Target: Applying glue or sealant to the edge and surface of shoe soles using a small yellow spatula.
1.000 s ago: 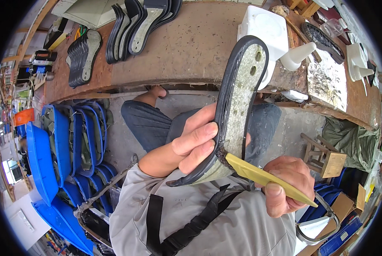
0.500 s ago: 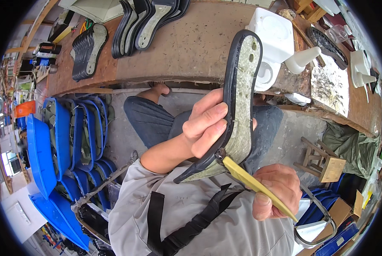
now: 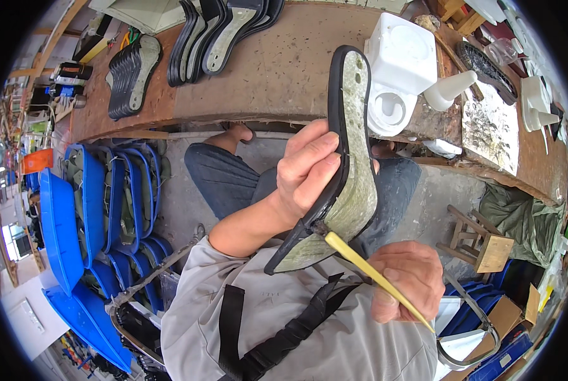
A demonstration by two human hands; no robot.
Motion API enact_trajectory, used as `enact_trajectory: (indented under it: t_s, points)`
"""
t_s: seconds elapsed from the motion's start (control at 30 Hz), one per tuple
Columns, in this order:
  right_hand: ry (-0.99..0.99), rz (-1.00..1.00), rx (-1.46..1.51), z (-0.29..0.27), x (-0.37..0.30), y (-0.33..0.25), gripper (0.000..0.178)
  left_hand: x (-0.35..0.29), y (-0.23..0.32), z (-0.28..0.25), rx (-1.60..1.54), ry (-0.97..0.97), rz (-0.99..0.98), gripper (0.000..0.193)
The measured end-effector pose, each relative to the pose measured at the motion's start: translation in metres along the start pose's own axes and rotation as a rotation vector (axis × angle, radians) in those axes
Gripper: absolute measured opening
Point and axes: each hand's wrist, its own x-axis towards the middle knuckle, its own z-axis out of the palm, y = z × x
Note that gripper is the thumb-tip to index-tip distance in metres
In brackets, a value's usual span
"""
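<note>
My left hand (image 3: 309, 168) grips a shoe sole (image 3: 358, 149) by its black edge, fingers on the near side and the thumb mostly hidden behind. The sole stands tilted up above my lap, its speckled grey-green face towards me, with two small holes near the top. My right hand (image 3: 407, 279) is closed around the yellow handle of a brush (image 3: 367, 270). The dark brush tip touches the sole at the bend near its lower end, by the black edge.
More soles stand in a row (image 3: 134, 76) and in another group (image 3: 217, 41) on the brown workbench (image 3: 265, 82). A white plastic container (image 3: 401, 63) with a round opening sits at the bench edge, beside a white nozzle (image 3: 449, 89). Blue bins (image 3: 61, 222) stack left; a wooden stool (image 3: 493, 251) stands right.
The sole has shifted slightly left and turned a little. The brush and my right hand moved slightly left with it, the tip still at the sole's bend.
</note>
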Motion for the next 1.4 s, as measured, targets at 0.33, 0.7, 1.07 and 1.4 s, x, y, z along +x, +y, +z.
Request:
enact_trajectory:
  t_s: [0.33,0.7,1.07,1.4]
  points:
    - [0.081,0.222,0.142,-0.007,0.013,0.009,0.02,0.007,-0.006,-0.002,0.019,0.02,0.052,0.069]
    - [0.517,0.768,0.11,-0.047,0.016,0.09,0.012,0.002,-0.025,-0.02,0.058,-0.306,-0.632,0.059]
    - [0.059,0.645,-0.499,-0.041,-0.022,0.15,0.009,0.012,-0.038,-0.022,-0.202,-0.314,-1.14,0.058]
    - [0.468,0.96,0.24,-0.04,0.0,0.125,0.015,-0.023,-0.067,-0.007,0.276,-0.167,-0.278,0.059]
